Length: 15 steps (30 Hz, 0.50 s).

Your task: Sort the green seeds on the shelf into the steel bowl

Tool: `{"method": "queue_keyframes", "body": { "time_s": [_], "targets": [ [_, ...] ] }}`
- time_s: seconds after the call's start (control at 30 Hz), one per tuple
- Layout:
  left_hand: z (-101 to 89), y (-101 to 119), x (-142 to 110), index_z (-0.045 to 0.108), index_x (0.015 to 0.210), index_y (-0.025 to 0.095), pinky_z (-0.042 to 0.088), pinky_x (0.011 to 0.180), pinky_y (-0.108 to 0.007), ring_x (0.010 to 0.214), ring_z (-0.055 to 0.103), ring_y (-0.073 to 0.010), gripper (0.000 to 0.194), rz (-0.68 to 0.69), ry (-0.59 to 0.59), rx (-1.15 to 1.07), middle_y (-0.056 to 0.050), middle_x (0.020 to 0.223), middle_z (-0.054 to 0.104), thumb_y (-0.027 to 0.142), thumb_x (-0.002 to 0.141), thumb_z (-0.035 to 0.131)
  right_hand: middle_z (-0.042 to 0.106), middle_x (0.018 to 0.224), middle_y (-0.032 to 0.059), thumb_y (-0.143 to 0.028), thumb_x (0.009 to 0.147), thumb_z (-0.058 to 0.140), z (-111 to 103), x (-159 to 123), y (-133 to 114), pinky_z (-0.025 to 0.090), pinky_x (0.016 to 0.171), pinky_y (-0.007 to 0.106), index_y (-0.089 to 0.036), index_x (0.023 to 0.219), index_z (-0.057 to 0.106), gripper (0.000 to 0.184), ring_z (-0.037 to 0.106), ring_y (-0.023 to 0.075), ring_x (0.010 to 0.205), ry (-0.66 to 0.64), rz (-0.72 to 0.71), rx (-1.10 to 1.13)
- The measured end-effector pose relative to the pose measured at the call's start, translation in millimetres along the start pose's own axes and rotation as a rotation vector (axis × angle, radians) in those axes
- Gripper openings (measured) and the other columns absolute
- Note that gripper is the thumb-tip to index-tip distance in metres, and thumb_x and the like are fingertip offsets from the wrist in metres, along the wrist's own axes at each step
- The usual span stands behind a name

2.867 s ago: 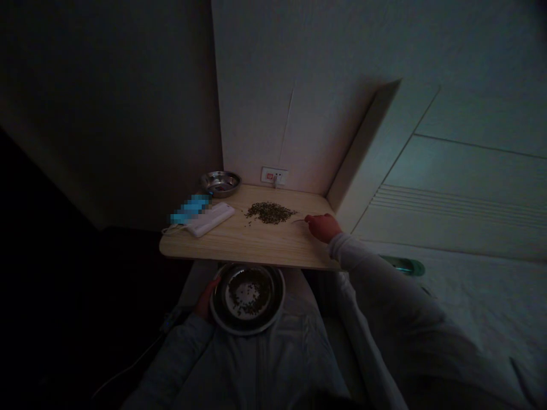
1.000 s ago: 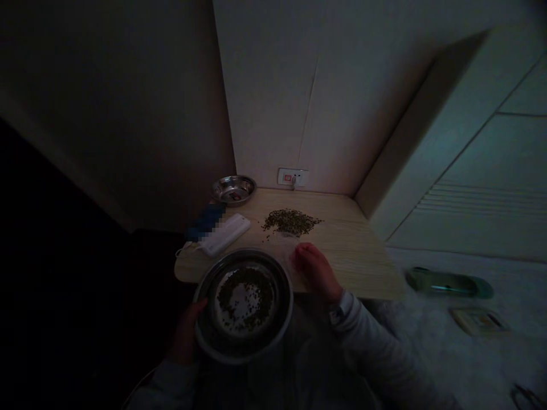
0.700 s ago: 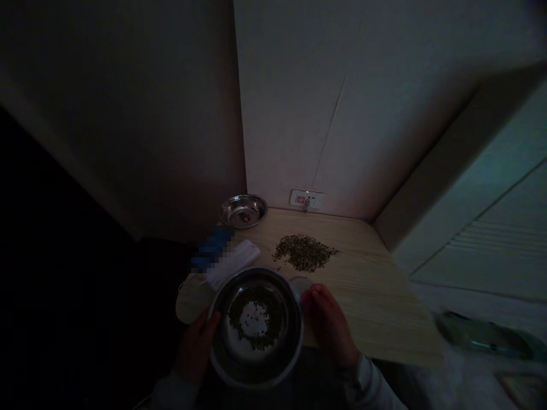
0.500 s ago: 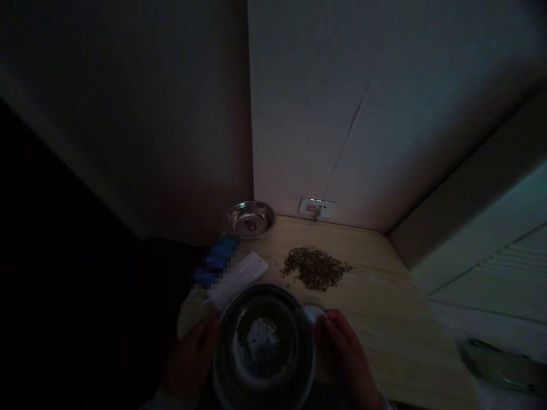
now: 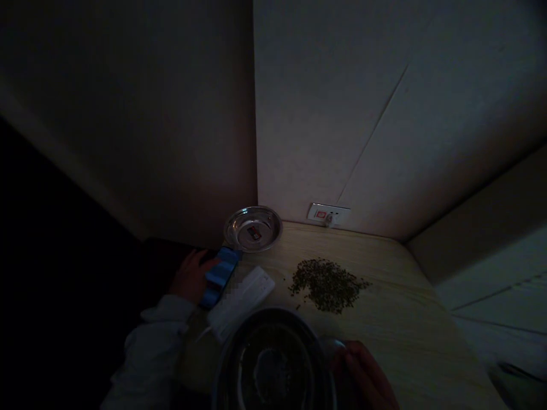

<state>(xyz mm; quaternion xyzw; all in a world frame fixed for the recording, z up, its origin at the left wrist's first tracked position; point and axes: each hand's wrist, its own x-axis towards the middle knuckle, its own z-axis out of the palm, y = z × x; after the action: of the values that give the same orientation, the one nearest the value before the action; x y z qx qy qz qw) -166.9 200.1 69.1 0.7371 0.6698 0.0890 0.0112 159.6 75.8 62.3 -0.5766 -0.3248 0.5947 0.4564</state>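
In the dim head view, my left hand (image 5: 190, 279) reaches to the phone (image 5: 219, 276) at the table's left edge. Its fingers are apart, with a fingertip on or just over the lit blue screen. A round, dark metal pot (image 5: 273, 319) fills the bottom middle of the view, with small dark bits inside. My right hand (image 5: 367, 370) is closed around the pale handle (image 5: 333, 345) on the pot's right side. Beyond the pot, a spread of small dark green seeds or beans (image 5: 329, 285) lies on the table. Deep shadow hides much of the pot's inside.
A shiny steel bowl (image 5: 253, 229) with a dark label stands in the back corner. A folded white face mask (image 5: 243, 299) lies between phone and pot. The light wooden table (image 5: 397, 319) meets walls behind, where a socket (image 5: 328, 214) holds a plug.
My left hand has let go of the pot's left side and moved up and left to the phone. The pot and my right hand now appear lower in view.
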Motion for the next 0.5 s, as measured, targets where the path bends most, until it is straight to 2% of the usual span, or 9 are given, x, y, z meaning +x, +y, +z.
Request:
{"method": "queue_keyframes", "body": {
  "time_s": [0.1,0.2,0.27,0.37,0.43,0.5],
  "targets": [
    [4.7,1,8,0.060,0.094,0.020,0.026,0.088,-0.038,0.110,0.032,-0.0278,0.048,0.035,-0.098,0.069,-0.010,0.113,0.047,0.002,0.057,0.035,0.052,0.056,-0.0001,-0.043,0.055,0.059,-1,0,2,0.039,0.051,0.023,-0.022,0.066,0.054,0.024,0.045,0.0121,0.053,0.046,0.023,0.057],
    [6.5,0,14,0.057,0.099,0.019,0.027,0.087,-0.038,0.109,0.034,-0.0275,0.050,0.027,-0.148,0.121,-0.012,0.114,0.047,0.002,0.058,0.034,0.051,0.055,0.0002,-0.043,0.055,0.059,-3,0,4,0.039,0.050,0.023,-0.022,0.063,0.054,0.024,0.046,0.0123,0.052,0.020,0.013,0.050],
    [5.6,-1,18,0.054,0.102,0.018,0.028,0.086,-0.039,0.108,0.035,-0.0277,0.050,0.001,-0.126,0.135,-0.013,0.113,0.047,0.004,0.058,0.035,0.050,0.054,0.0004,-0.044,0.056,0.058,-4,1,4,0.039,0.050,0.023,-0.021,0.061,0.054,0.024,0.045,0.0120,0.052,-0.003,-0.005,0.014],
    [-2.6,3,19,0.050,0.106,0.012,0.026,0.086,-0.039,0.105,0.038,-0.0264,0.047,-0.021,-0.009,0.078,-0.015,0.111,0.048,0.010,0.061,0.036,0.050,0.056,0.0001,-0.043,0.060,0.055,-5,1,6,0.038,0.051,0.022,-0.020,0.061,0.053,0.023,0.044,0.0112,0.054,0.001,-0.016,-0.014],
    [-13.0,10,11,0.048,0.106,0.007,0.028,0.086,-0.035,0.102,0.041,-0.0238,0.044,-0.036,0.047,-0.052,-0.016,0.108,0.050,0.015,0.064,0.035,0.049,0.056,-0.0004,-0.042,0.061,0.055,-5,0,7,0.037,0.052,0.021,-0.019,0.061,0.051,0.023,0.044,0.0106,0.054,-0.004,-0.004,-0.005],
    [-25.5,19,-5,0.051,0.100,0.007,0.034,0.080,-0.031,0.092,0.048,-0.0224,0.040,-0.149,0.033,-0.246,-0.014,0.100,0.055,0.024,0.067,0.035,0.049,0.057,-0.0007,-0.041,0.061,0.055,-4,-2,8,0.037,0.054,0.021,-0.019,0.064,0.051,0.023,0.044,0.0103,0.056,-0.002,0.004,0.013]
  ]
}}
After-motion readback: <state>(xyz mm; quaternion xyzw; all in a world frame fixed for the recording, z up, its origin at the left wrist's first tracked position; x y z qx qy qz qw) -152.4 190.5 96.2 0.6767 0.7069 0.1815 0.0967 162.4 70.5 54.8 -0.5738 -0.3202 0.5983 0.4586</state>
